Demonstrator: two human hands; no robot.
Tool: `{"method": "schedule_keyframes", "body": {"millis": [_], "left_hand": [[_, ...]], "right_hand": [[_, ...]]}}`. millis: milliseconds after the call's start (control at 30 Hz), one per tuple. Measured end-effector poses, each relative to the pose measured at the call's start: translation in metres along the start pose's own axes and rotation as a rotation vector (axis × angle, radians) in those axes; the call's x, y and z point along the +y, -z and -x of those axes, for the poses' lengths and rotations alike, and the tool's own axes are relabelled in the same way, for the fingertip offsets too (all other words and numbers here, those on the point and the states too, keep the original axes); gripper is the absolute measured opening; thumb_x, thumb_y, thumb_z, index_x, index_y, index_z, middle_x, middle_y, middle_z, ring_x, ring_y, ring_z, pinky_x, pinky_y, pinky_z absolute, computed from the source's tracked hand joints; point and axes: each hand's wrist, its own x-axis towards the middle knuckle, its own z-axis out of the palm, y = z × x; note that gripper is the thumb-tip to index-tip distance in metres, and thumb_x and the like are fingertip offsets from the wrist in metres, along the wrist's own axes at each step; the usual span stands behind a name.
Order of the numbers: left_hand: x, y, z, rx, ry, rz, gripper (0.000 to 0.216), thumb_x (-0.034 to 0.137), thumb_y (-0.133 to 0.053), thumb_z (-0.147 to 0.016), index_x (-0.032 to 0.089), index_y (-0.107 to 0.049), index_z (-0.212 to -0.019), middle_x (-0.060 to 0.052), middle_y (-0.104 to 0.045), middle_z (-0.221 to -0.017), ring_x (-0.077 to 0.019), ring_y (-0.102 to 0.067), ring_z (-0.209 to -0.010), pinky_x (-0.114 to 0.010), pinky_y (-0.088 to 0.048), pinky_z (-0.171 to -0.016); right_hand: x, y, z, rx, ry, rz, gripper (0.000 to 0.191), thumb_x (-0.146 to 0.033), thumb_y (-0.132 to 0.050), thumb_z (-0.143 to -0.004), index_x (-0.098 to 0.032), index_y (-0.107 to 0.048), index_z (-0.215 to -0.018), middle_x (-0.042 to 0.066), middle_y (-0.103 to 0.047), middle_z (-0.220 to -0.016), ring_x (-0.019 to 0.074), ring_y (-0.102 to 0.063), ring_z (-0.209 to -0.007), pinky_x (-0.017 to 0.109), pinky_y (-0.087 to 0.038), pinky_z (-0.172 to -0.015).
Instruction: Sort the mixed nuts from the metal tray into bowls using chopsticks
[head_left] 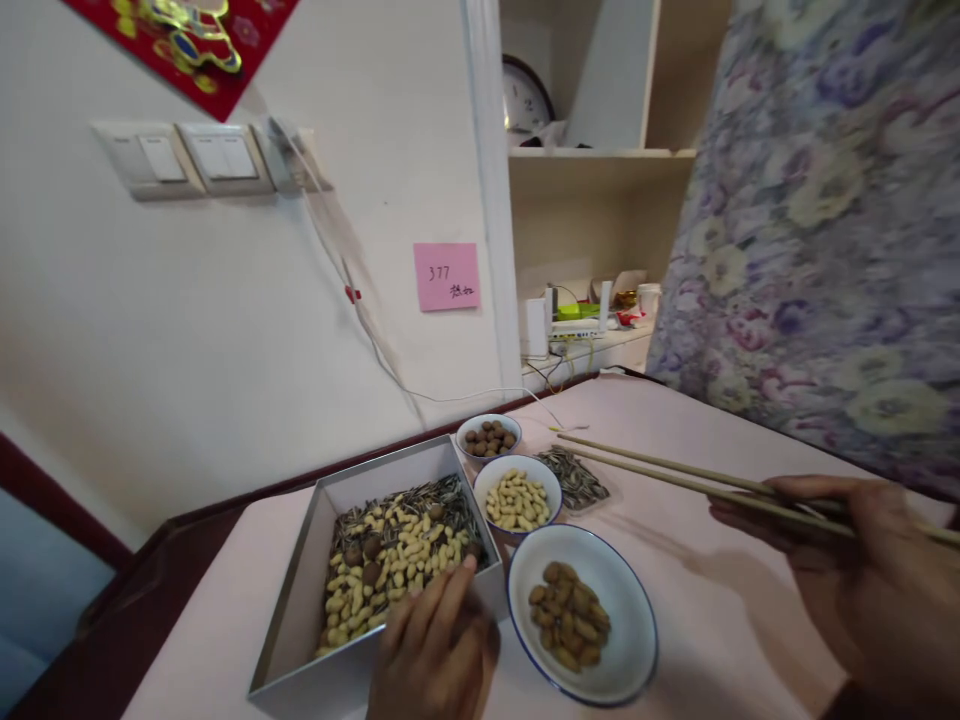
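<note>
My right hand [870, 570] is closed around a pair of wooden chopsticks [697, 480]. They point left across the table, tips slightly apart, with nothing between them. My left hand [439, 645] is at the near right corner of a grey box [285, 610], its fingers bent over the rim; the thumb is mostly hidden. Inside the box lie mixed peanuts [420, 545], striped sunflower seeds [442, 495] and several round brown nuts [371, 548]. Right of the box stands a white blue-rimmed bowl [630, 640] holding brown oval nuts in shells [570, 615].
Behind the large bowl are a smaller bowl [553, 485] of peanuts and another bowl [465, 445] of round brown nuts. Sunflower seeds [574, 478] fill a clear shallow tray beside them. A white cable [465, 396] runs down the wall onto the pink-covered table [690, 590].
</note>
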Motion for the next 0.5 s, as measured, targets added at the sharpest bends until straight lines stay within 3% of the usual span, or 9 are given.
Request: {"method": "schedule_keyframes", "body": {"millis": [100, 167, 233, 500], "left_hand": [[-0.001, 0.003, 0.0, -0.049, 0.0, 0.006, 0.023, 0.035, -0.056, -0.106, 0.028, -0.074, -0.093, -0.007, -0.072, -0.137, -0.022, -0.06, -0.128, -0.037, -0.026, -0.119], [-0.001, 0.003, -0.002, -0.084, -0.011, -0.007, 0.021, 0.033, -0.057, -0.104, 0.028, -0.073, -0.091, -0.008, -0.071, -0.138, -0.0238, -0.059, -0.129, -0.039, -0.026, -0.118], [0.0, 0.004, -0.003, -0.125, -0.01, -0.031, 0.02, 0.028, -0.058, -0.102, 0.028, -0.072, -0.088, -0.008, -0.07, -0.138, -0.0253, -0.058, -0.13, -0.042, -0.027, -0.116], [0.006, 0.02, -0.014, -0.3, -0.04, -0.209, 0.009, 0.016, -0.073, -0.086, 0.024, -0.07, -0.083, -0.011, -0.064, -0.146, -0.0315, -0.057, -0.132, -0.05, -0.036, -0.113]], "right_hand": [[0.015, 0.016, 0.015, 0.103, -0.274, -0.226, 0.038, -0.058, -0.083, -0.075, -0.021, -0.072, -0.073, 0.009, -0.069, -0.079, 0.0298, -0.074, -0.073, 0.051, -0.067, -0.074], [0.028, 0.024, 0.025, 0.187, -0.557, -0.418, 0.027, -0.045, -0.078, -0.08, -0.021, -0.07, -0.072, 0.007, -0.07, -0.075, 0.0278, -0.073, -0.069, 0.047, -0.067, -0.066], [0.042, 0.031, 0.034, 0.208, -0.709, -0.501, 0.024, -0.038, -0.069, -0.086, -0.019, -0.07, -0.071, 0.008, -0.071, -0.075, 0.0266, -0.073, -0.07, 0.043, -0.066, -0.065], [0.067, 0.044, 0.057, 0.081, -0.805, -0.588, 0.025, -0.034, -0.067, -0.089, -0.015, -0.072, -0.074, 0.013, -0.073, -0.079, 0.0257, -0.074, -0.074, 0.045, -0.066, -0.072]]}}
